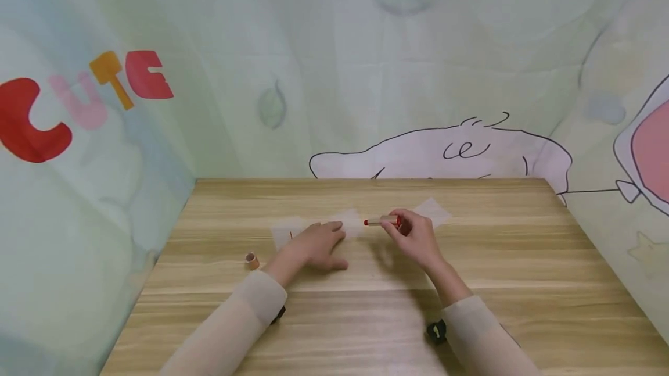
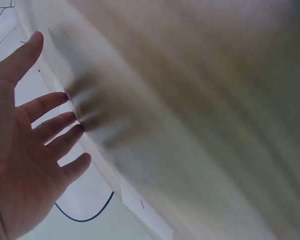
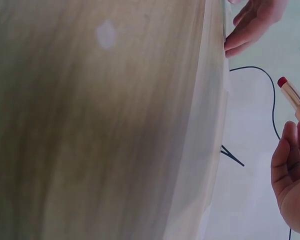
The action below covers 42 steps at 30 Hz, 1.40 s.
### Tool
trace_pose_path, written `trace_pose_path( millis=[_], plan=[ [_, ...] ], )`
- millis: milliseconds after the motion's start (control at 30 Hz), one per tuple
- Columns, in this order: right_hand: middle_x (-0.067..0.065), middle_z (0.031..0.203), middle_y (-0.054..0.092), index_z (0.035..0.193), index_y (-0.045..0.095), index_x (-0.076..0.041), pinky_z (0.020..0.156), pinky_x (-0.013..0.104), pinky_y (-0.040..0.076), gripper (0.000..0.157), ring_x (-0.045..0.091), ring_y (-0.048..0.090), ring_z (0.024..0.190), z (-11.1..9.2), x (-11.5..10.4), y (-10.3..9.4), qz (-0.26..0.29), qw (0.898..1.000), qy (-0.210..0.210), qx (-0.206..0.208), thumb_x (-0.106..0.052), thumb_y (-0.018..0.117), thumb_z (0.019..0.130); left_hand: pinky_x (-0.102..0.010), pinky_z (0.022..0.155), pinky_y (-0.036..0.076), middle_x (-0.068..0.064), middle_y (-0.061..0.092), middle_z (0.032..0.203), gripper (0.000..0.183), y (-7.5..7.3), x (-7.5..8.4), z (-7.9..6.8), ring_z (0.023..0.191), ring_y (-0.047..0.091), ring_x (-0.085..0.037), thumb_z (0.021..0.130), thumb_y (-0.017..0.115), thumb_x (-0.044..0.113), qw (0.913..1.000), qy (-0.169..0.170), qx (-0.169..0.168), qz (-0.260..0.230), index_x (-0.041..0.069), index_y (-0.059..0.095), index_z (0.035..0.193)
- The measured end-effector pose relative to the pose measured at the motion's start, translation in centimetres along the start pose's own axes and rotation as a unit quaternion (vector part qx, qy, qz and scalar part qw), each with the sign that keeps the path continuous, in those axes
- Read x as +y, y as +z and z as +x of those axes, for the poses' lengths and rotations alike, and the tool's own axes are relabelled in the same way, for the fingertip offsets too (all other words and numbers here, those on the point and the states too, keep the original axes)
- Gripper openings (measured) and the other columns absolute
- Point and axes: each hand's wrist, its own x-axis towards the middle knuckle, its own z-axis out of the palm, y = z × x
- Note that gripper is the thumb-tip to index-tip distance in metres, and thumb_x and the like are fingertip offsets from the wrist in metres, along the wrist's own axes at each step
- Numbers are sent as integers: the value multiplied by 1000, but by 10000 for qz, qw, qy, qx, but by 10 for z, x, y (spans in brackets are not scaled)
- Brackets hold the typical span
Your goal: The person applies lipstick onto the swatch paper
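My right hand pinches a lipstick with a gold-coloured tube and a red tip that points left. In the right wrist view the red bullet of the lipstick stands out past the fingertips. My left hand lies low over the table, its fingertips on a thin white paper sheet. In the left wrist view the fingers of the left hand are spread and hold nothing. A second white sheet with a short dark mark lies left of that hand.
A small copper-coloured lipstick cap stands on the wooden table by the left forearm. Another white sheet lies behind the right hand. A printed curtain hangs along the table's back and sides.
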Motion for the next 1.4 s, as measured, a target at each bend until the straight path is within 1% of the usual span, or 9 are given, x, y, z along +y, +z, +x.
trace_pose_path(
  millis=[200,333,400,567,667,767,900,1133,1400],
  plan=[
    [0,68,59,101,74,-1,54,25,45,22,11,51,58,0,-1,2,-62,10000,-48,-53,-17,81,88,-44,119,31,-11,41,158,70,7,0,-6,145,39,-30,93,68,51,9986,446,268,41,8,54,146],
    [0,71,60,102,74,-1,55,25,48,21,10,55,58,1,1,5,-181,9996,-39,-207,-16,80,89,-42,118,32,-10,44,156,67,11,0,-8,143,41,-29,92,69,49,9970,686,367,13,7,58,143],
    [0,73,62,102,74,-2,56,25,50,20,10,56,59,1,2,7,-286,9990,-2,-344,-17,79,89,-42,118,32,-10,44,156,66,13,-1,-8,143,41,-29,93,68,50,9965,750,359,-2,8,58,142],
    [-2,76,63,101,73,-4,60,26,51,19,11,58,63,7,2,13,-665,9950,133,-727,-20,77,92,-42,118,32,-9,44,156,64,16,-1,-9,143,42,-29,93,67,50,9963,788,350,-29,9,59,142],
    [-1,76,63,101,73,-5,61,28,51,19,11,58,64,11,1,17,-874,9918,112,-923,-21,76,92,-42,118,32,-8,44,156,64,16,-1,-9,143,41,-29,93,68,50,9964,754,372,-65,9,59,141],
    [-1,78,63,100,73,-6,61,29,51,17,11,58,65,15,-1,21,-951,9889,101,-1140,-21,76,92,-42,118,32,-8,43,157,64,16,-1,-10,143,41,-29,93,68,50,9965,734,397,-99,9,59,141],
    [-2,79,64,100,73,-8,61,28,50,14,11,56,65,16,-1,25,-961,9859,200,-1356,-21,75,93,-41,118,32,-8,43,157,64,17,-2,-11,143,41,-29,93,68,50,9965,716,394,-158,9,59,142],
    [-4,78,62,99,73,-9,57,27,48,12,10,54,62,17,-1,30,-971,9848,166,-1429,-19,76,93,-42,118,32,-9,41,158,64,18,-1,-14,144,39,-30,93,68,50,9971,624,321,-291,10,59,142],
    [-3,80,64,101,74,-9,56,27,46,13,10,54,60,21,-2,33,-1043,9837,151,-1457,-19,76,92,-42,118,32,-11,41,157,62,15,-1,-14,143,40,-31,94,69,47,9962,720,394,-285,9,60,141]
  ],
)
